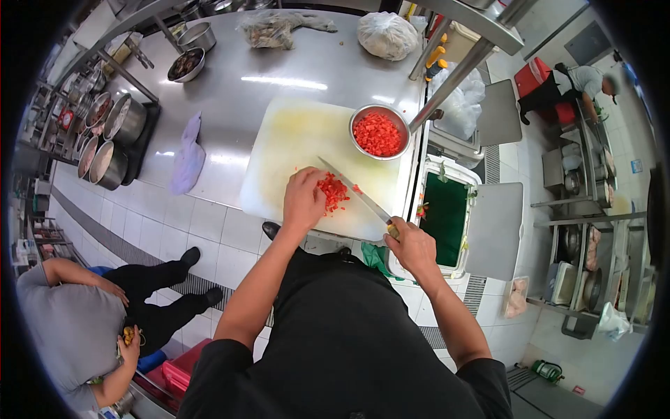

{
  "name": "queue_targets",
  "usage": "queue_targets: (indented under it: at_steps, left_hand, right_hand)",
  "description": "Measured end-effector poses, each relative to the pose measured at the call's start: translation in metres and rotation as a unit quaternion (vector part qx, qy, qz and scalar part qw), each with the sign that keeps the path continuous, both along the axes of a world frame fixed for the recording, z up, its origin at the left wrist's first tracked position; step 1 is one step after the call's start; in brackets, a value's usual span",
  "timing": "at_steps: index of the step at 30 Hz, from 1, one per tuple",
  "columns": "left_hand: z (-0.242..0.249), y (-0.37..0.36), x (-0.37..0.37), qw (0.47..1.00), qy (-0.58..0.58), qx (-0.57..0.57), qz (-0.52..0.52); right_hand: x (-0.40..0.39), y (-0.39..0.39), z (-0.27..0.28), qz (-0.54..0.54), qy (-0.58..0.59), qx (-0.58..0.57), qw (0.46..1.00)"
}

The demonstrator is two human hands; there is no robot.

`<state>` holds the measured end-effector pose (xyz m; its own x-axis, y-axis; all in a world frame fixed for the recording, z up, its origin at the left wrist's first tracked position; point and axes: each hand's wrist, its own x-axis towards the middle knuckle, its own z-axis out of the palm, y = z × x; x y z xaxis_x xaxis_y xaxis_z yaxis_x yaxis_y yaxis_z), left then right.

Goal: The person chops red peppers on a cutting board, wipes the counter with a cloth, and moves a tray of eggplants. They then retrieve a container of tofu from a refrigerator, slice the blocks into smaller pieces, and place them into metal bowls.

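Note:
A small heap of diced red pepper (pixel 333 193) lies on the white cutting board (pixel 286 140). My left hand (pixel 305 199) rests on the board at the heap's left side, fingers bent and close together; whatever is under them is hidden. In my right hand (pixel 413 246) is a knife (pixel 359 192), gripped by its yellowish handle. Its blade slants up and left across the board, just right of the heap, with a few red bits beside it. A metal bowl (pixel 353 143) full of the same red dice sits at the board's far right corner.
On the steel table (pixel 230 91) are a purple cloth or bag (pixel 188 157), a bowl of dark food (pixel 187 64) and plastic bags. An open green-lined bin (pixel 443 216) stands right of the board. One person (pixel 70 314) stands at lower left, another (pixel 583 80) at far right.

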<state>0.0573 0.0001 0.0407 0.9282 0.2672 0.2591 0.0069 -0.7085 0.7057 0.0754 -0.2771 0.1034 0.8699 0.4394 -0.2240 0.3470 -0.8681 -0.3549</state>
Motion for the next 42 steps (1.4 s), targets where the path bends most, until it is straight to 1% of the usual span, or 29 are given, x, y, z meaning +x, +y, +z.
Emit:
queue_targets:
  at_steps: [1, 2, 3, 5, 6, 8, 12, 13, 15, 17, 18, 20, 21, 23, 24, 26, 27, 29, 30, 31, 33, 34, 35, 36, 37, 39, 40, 41, 42]
  left_hand:
    - [0.005, -0.009, -0.002, 0.998, -0.063, 0.03, 0.008]
    - [0.007, -0.022, -0.004, 0.997, -0.066, -0.005, -0.041]
    - [0.017, -0.038, -0.006, 0.997, -0.065, 0.0, -0.04]
    - [0.038, -0.066, -0.011, 0.977, -0.096, 0.158, -0.111]
    - [0.035, -0.071, -0.008, 0.976, -0.096, 0.161, -0.11]
    - [0.022, -0.078, -0.002, 0.962, -0.045, 0.219, -0.156]
    - [0.002, -0.044, 0.011, 0.956, -0.04, 0.255, -0.139]
    - [0.002, -0.029, 0.012, 0.963, -0.03, 0.241, -0.119]
    - [-0.008, 0.001, 0.008, 0.969, -0.018, 0.227, -0.096]
    - [-0.032, 0.032, 0.005, 0.995, -0.051, 0.084, 0.0]
    - [-0.039, 0.036, 0.004, 0.995, -0.051, 0.084, -0.001]
    - [-0.046, 0.042, 0.003, 0.99, -0.011, 0.062, 0.129]
    - [-0.046, 0.038, 0.002, 0.99, -0.014, 0.064, 0.128]
    - [-0.048, 0.014, -0.002, 0.996, 0.004, 0.089, 0.011]
    - [-0.044, 0.004, -0.004, 0.996, 0.0, 0.09, 0.005]
    - [-0.025, -0.012, -0.003, 0.996, 0.015, -0.005, -0.091]
    - [-0.019, -0.011, -0.002, 0.995, 0.012, -0.009, -0.098]
    - [-0.013, 0.0, -0.006, 0.996, -0.021, -0.039, -0.074]
    - [-0.017, 0.01, -0.008, 0.998, -0.028, -0.036, -0.04]
    - [-0.017, 0.02, -0.011, 0.998, -0.03, -0.041, -0.043]
    - [-0.021, 0.041, -0.022, 0.998, 0.002, 0.005, 0.07]
    - [-0.028, 0.049, -0.03, 0.998, 0.004, 0.001, 0.064]
    - [-0.038, 0.057, -0.038, 0.998, 0.021, 0.032, 0.057]
    - [-0.037, 0.06, -0.041, 0.996, 0.038, 0.062, 0.049]
    - [-0.038, 0.059, -0.04, 0.997, 0.039, 0.057, 0.044]
    - [-0.041, 0.043, -0.04, 0.986, 0.09, 0.139, 0.011]
    - [-0.041, 0.038, -0.032, 0.988, 0.091, 0.122, -0.002]
    - [-0.041, 0.034, -0.023, 0.989, 0.091, 0.116, -0.009]
    - [-0.038, 0.03, -0.015, 0.991, 0.083, 0.101, -0.04]
  right_hand:
    - [-0.001, 0.002, 0.001, 0.004, 0.0, 0.008, 1.0]
    - [-0.001, 0.004, 0.0, 0.011, -0.006, 0.014, 1.0]
    - [0.0, 0.008, 0.001, 0.012, -0.006, 0.019, 1.0]
    - [-0.002, 0.017, 0.004, 0.032, -0.016, 0.023, 0.999]
    - [-0.003, 0.019, 0.003, 0.055, -0.052, 0.044, 0.996]
    - [-0.005, 0.02, 0.008, 0.048, -0.05, 0.043, 0.997]
    - [-0.005, -0.014, 0.021, 0.018, -0.027, 0.057, 0.998]
    - [-0.005, -0.025, 0.032, -0.013, 0.025, 0.026, 0.999]
    - [-0.007, -0.054, 0.036, -0.02, 0.047, 0.043, 0.998]
    - [-0.011, -0.079, 0.029, -0.029, 0.051, 0.051, 0.997]
    - [-0.013, -0.088, 0.025, -0.041, 0.056, 0.056, 0.996]
    - [-0.013, -0.096, 0.014, -0.049, 0.046, 0.071, 0.995]
    - [-0.012, -0.095, 0.008, -0.057, 0.037, 0.084, 0.994]
    - [-0.008, -0.083, -0.003, -0.062, 0.022, 0.089, 0.994]
    - [-0.006, -0.074, -0.009, -0.066, 0.007, 0.093, 0.993]
    - [-0.003, -0.05, -0.027, -0.073, -0.016, 0.085, 0.994]
    - [-0.004, -0.037, -0.033, -0.072, -0.031, 0.074, 0.994]
    - [-0.007, -0.009, -0.036, -0.058, -0.049, 0.091, 0.993]
    - [-0.01, 0.003, -0.036, -0.048, -0.036, 0.071, 0.996]
    - [-0.014, 0.013, -0.037, -0.044, -0.025, 0.074, 0.996]
    - [-0.023, 0.025, -0.034, -0.024, -0.008, 0.08, 0.996]
    - [-0.028, 0.026, -0.027, -0.03, -0.007, 0.075, 0.997]
    - [-0.031, 0.026, -0.017, -0.039, 0.007, 0.07, 0.997]
    - [-0.035, 0.025, -0.01, -0.048, 0.022, 0.064, 0.997]
    - [-0.04, 0.022, -0.013, -0.054, 0.022, 0.058, 0.997]
    - [-0.053, 0.008, -0.019, -0.122, 0.0, 0.118, 0.986]
    - [-0.06, 0.004, -0.014, -0.155, 0.015, 0.121, 0.98]
    - [-0.066, 0.0, -0.014, -0.162, 0.013, 0.114, 0.98]
    - [-0.073, -0.005, -0.016, -0.185, 0.006, 0.093, 0.978]
